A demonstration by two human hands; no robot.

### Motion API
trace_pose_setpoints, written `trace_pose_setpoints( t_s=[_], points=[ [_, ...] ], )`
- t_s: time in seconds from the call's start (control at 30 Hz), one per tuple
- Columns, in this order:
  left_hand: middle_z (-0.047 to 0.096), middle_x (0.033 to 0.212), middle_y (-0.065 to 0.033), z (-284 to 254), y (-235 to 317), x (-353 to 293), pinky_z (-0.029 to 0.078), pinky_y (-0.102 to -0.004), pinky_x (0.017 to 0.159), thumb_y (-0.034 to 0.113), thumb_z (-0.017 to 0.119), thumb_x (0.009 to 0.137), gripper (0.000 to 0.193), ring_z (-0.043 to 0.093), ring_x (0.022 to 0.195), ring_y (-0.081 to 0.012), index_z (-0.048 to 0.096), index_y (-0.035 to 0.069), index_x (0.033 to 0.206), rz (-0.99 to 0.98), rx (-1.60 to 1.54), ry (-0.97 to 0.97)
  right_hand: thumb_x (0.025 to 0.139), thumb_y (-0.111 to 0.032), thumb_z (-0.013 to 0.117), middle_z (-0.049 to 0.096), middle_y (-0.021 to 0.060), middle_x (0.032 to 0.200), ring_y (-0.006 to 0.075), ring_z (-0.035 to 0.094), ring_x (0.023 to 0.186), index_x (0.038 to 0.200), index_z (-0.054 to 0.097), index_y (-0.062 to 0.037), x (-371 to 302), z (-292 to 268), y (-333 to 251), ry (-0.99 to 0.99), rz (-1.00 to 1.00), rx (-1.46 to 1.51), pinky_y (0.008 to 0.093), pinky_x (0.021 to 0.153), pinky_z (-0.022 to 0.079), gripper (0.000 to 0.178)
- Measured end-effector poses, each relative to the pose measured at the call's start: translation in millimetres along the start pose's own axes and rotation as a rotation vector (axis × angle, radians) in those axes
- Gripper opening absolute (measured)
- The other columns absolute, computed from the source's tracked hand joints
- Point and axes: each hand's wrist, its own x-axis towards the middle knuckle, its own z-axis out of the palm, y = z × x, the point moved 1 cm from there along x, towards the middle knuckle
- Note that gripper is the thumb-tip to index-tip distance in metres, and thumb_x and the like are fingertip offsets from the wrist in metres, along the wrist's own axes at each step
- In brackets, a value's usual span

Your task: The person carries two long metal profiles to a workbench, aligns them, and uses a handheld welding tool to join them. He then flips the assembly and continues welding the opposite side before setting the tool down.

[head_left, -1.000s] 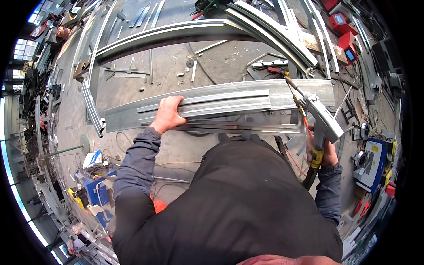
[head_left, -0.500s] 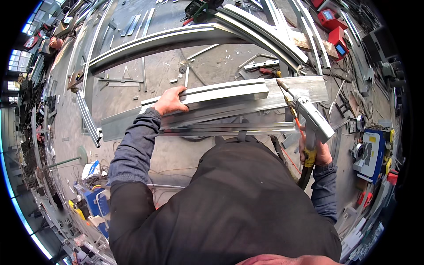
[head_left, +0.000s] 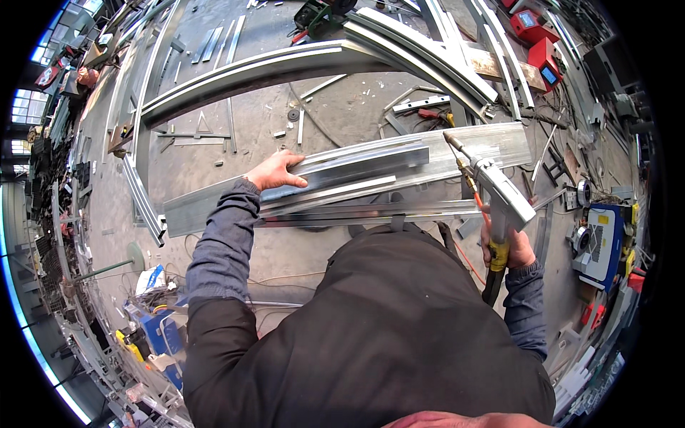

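My left hand (head_left: 277, 171) grips a long metal profile (head_left: 371, 165), fingers over its far edge and thumb on the near side. The profile lies tilted on a wide flat metal bar (head_left: 492, 143), its grooved side showing. In my right hand (head_left: 519, 250) is a grey welding torch (head_left: 501, 194) with a pointed nozzle, held by the handle. The nozzle points up and left, over the wide bar and apart from the profile. A yellow sleeve and dark hose run down from the handle; my fingers are partly hidden behind it.
A large metal frame (head_left: 242, 71) spans the floor ahead. Red machines (head_left: 544, 64) stand at the far right, and a blue and white machine (head_left: 599, 246) at the right. Blue equipment (head_left: 160, 332) sits at the lower left. Offcuts and cables lie about.
The profile under my left hand has rolled toward me, so a darker grooved face shows where a bright one was. The torch has stayed nearly in place.
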Motion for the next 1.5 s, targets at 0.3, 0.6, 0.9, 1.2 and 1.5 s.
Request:
trace_pose_setpoints(
  t_s=[0.3,0.6,0.9,1.2,1.5],
  points=[
    [0.068,0.145,-0.0238,4,10,-5,0.052,-0.0483,0.112,0.052,0.073,0.102,0.071,0.064,0.133,-0.0454,0.06,0.005,0.153,0.053,0.023,0.15,0.095,-0.076,0.069,0.062,0.009,0.094,0.0207,0.067,0.063,0.162,0.043,-0.0082,11,5,-7,-0.029,0.06,-0.013,0.0369,0.053,0.059,0.099],
    [0.062,0.135,-0.0138,45,20,-26,0.048,-0.0476,0.114,0.019,0.094,0.075,0.071,0.057,0.134,-0.0371,0.063,0.008,0.139,0.204,0.476,0.652,0.1,-0.074,0.064,0.063,0.0086,0.091,0.0201,0.066,0.061,0.159,0.046,-0.0089,12,4,0,-0.017,0.061,-0.068,0.0359,0.051,0.057,0.09],
    [0.068,0.137,-0.0178,12,15,-18,0.055,-0.0462,0.108,0.012,0.083,0.088,0.06,0.065,0.128,-0.0395,0.067,0.005,0.145,0.307,0.376,0.47,0.09,-0.078,0.075,0.068,0.0072,0.095,0.0185,0.069,0.066,0.161,0.047,-0.004,19,11,-11,-0.025,0.092,-0.063,0.0331,0.057,0.058,0.106],
    [0.075,0.124,-0.0236,10,7,4,0.054,-0.0478,0.105,0.03,0.073,0.101,0.047,0.069,0.122,-0.0419,0.07,0.003,0.139,0.142,0.219,0.228,0.099,-0.067,0.072,0.067,0.0082,0.095,0.02,0.069,0.065,0.159,0.048,-0.0042,13,18,-6,-0.047,0.062,-0.058,0.0363,0.057,0.06,0.09],
    [0.06,0.144,-0.02,80,40,4,0.041,-0.0505,0.121,0.061,0.09,0.079,0.099,0.053,0.139,-0.0398,0.057,0.002,0.15,0.048,0.358,0.68,0.101,-0.064,0.072,0.069,0.0083,0.1,0.0206,0.072,0.072,0.159,0.047,-0.0048,38,46,-25,-0.147,0.101,-0.113,0.0355,0.062,0.06,0.086]
  ],
)
